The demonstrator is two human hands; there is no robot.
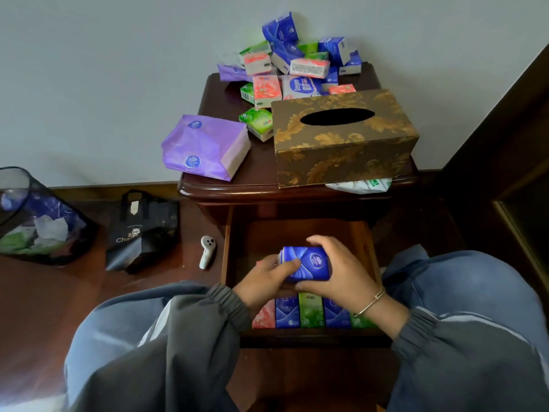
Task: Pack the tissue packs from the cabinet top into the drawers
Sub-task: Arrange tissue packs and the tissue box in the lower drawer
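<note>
While more packs lie heaped on the cabinet top (pixel 261 176), both the left hand (pixel 264 282) and right hand (pixel 341 275) grip one blue tissue pack (pixel 309 263) over the open drawer (pixel 362 236). Below it, a row of packs (pixel 300 313) stands along the drawer's front.

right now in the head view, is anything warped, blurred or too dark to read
Head view: the wide lens bows the cabinet top. Head view: the blue tissue pack, gripped by the left hand and the right hand, is sharp. Head view: the drawer is dim inside, and the mesh bin at the edge looks soft.
</note>
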